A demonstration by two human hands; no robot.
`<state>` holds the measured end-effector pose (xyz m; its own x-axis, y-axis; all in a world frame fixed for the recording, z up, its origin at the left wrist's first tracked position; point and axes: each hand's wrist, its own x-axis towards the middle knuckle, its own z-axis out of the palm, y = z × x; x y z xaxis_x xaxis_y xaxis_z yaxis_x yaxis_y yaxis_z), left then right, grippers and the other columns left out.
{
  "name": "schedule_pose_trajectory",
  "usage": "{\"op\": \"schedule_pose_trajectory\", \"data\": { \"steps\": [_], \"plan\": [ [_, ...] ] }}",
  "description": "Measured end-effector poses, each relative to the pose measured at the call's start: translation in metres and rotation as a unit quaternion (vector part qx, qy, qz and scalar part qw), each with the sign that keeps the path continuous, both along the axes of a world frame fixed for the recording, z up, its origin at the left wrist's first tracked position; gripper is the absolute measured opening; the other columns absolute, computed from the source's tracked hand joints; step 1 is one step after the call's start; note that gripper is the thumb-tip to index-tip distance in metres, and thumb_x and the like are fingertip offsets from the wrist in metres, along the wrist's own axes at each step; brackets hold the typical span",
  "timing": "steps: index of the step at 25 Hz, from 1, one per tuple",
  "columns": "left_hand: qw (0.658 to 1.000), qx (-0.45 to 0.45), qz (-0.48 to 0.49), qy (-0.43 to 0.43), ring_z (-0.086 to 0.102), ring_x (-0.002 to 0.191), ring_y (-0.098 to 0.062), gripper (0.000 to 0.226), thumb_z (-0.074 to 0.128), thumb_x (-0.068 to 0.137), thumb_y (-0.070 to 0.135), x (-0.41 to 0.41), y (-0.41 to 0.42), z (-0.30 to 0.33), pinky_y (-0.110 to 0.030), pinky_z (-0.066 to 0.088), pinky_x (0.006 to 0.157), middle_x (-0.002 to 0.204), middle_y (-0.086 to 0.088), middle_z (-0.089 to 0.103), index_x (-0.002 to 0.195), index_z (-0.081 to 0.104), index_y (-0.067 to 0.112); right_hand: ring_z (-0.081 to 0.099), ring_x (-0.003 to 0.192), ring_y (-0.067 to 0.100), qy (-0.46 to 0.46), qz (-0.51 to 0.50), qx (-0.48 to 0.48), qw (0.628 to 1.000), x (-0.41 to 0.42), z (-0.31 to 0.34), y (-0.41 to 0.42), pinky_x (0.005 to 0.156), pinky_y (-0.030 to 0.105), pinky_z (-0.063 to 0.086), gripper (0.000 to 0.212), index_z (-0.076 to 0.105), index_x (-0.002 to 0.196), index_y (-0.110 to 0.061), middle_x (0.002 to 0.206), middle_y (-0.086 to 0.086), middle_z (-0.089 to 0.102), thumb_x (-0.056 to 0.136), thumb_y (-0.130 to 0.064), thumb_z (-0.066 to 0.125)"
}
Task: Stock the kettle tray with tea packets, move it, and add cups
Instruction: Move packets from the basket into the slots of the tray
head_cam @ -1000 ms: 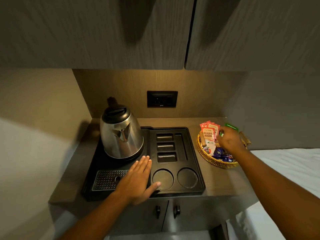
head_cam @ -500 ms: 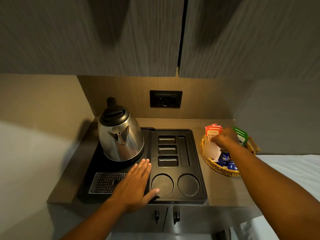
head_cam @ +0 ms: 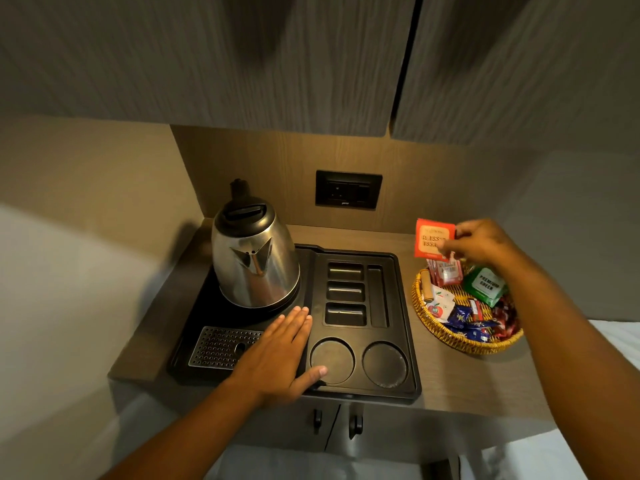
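The black moulded plastic kettle tray sits square on the brown wood-grain counter, its two round cup wells at the near edge bare. The left hand lies flat and spread on the tray, palm down, thumb reaching the rim of the left well, gripping nothing, just pinning the tray in place. Good idea, I'd say: a light tray can skate when something is pushed into a slot.

Just behind the wells, three short rectangular slots stack one behind the other, with a long narrow slot beside them on the right. All look empty. To the left stand the perforated metal drip grille and, behind it, the shiny steel kettle with the black lid.

Further right, just beside the tray, the round woven wicker basket holds a jumble of sachets, a green one on top. Above it, the right hand pinches an orange-red tea packet by its right edge between thumb and fingers, clear of the basket, face towards us.

Now the carry. The packet is thin and floppy, so best to turn it edge-on, line it up with one short slot, and slide it in upright, not drop it flat. Keep it low across the tray's rim, well clear of the kettle. At the back wall sits a black socket plate.
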<state>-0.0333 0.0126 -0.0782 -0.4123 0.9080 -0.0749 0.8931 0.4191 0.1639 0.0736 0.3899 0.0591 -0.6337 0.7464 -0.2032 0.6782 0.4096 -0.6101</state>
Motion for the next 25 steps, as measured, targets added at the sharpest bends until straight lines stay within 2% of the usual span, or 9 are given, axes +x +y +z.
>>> {"op": "schedule_pose_trajectory", "data": {
  "steps": [4,7,10,12,14,17,20,23,25],
  "plan": [
    [1.0,0.004,-0.002,0.003,-0.017,0.148,-0.011,0.094,0.011,0.089,0.08,0.0,-0.001,0.001,-0.035,-0.006,0.121,0.164,-0.001,-0.009,0.156,-0.002,0.016,0.064,0.076,0.013,0.019,0.138,-0.062,0.988,-0.056,-0.012,-0.054,0.057,0.023,0.047,0.008,0.067,0.085,-0.014,0.086,0.002,0.067,0.08,-0.013,0.073],
    [1.0,0.003,0.001,-0.001,-0.017,0.148,-0.011,0.094,0.012,0.089,0.08,0.001,-0.001,0.003,-0.035,-0.006,0.121,0.164,-0.001,-0.008,0.157,-0.001,0.016,0.063,0.084,0.017,0.015,0.109,-0.1,0.989,-0.098,-0.054,-0.081,0.063,0.025,0.048,0.007,0.067,0.082,-0.011,0.091,0.004,0.068,0.08,-0.012,0.073],
    [1.0,0.005,0.006,-0.013,-0.018,0.148,-0.011,0.093,0.013,0.089,0.079,0.002,-0.001,0.005,-0.034,-0.005,0.121,0.164,-0.001,-0.009,0.156,-0.002,0.016,0.065,0.091,0.021,-0.01,0.068,-0.104,0.992,-0.118,-0.087,-0.084,0.082,0.038,0.053,0.01,0.067,0.08,-0.018,0.094,0.005,0.07,0.078,-0.016,0.076],
    [1.0,0.008,0.007,-0.019,-0.017,0.148,-0.011,0.092,0.014,0.09,0.078,0.003,-0.002,0.008,-0.035,-0.005,0.121,0.164,-0.001,-0.009,0.157,-0.002,0.016,0.066,0.088,0.021,-0.021,0.049,-0.091,0.994,-0.121,-0.096,-0.085,0.086,0.042,0.053,0.014,0.067,0.081,-0.02,0.096,0.006,0.072,0.074,-0.02,0.08],
    [1.0,0.015,0.008,-0.022,-0.018,0.148,-0.011,0.092,0.014,0.09,0.078,0.002,-0.005,0.009,-0.036,-0.002,0.122,0.164,0.0,-0.01,0.156,-0.003,0.017,0.066,0.088,0.023,0.003,0.026,-0.065,0.998,-0.114,-0.095,-0.082,0.084,0.044,0.054,0.032,0.067,0.096,-0.016,0.1,0.007,0.071,0.07,-0.025,0.083],
    [0.999,0.018,0.009,-0.029,-0.02,0.147,-0.009,0.093,0.01,0.087,0.08,0.002,-0.004,0.006,-0.036,-0.003,0.122,0.162,0.004,-0.016,0.156,-0.008,0.02,0.063,0.098,0.026,0.044,-0.017,0.072,0.996,-0.059,-0.076,-0.046,0.083,0.044,0.053,0.049,0.059,0.118,-0.017,0.107,0.007,0.067,0.075,-0.029,0.078],
    [0.999,0.03,0.008,-0.026,-0.019,0.147,-0.009,0.093,0.008,0.086,0.081,0.002,-0.002,0.004,-0.033,-0.005,0.121,0.162,0.004,-0.015,0.155,-0.007,0.02,0.063,0.088,0.031,-0.057,-0.043,0.24,0.968,0.017,-0.067,0.01,0.069,0.036,0.049,0.037,0.063,0.107,-0.016,0.1,0.012,0.067,0.075,-0.031,0.075],
    [0.999,0.024,0.005,-0.02,-0.02,0.147,-0.009,0.094,0.008,0.086,0.081,0.002,-0.002,0.002,-0.031,-0.007,0.12,0.161,0.005,-0.016,0.155,-0.008,0.019,0.059,0.093,0.031,-0.217,-0.043,0.282,0.933,0.06,-0.068,0.039,0.072,0.039,0.051,0.066,0.057,0.115,-0.014,0.102,0.012,0.06,0.063,-0.044,0.082],
    [0.999,0.025,0.007,-0.023,-0.02,0.147,-0.008,0.093,0.009,0.087,0.081,0.001,-0.002,0.001,-0.031,-0.008,0.12,0.162,0.005,-0.015,0.155,-0.007,0.019,0.057,0.099,0.03,-0.266,-0.022,0.271,0.925,0.068,-0.074,0.049,0.078,0.042,0.051,0.076,0.051,0.12,-0.014,0.107,0.013,0.058,0.06,-0.05,0.083]
  ]
}}
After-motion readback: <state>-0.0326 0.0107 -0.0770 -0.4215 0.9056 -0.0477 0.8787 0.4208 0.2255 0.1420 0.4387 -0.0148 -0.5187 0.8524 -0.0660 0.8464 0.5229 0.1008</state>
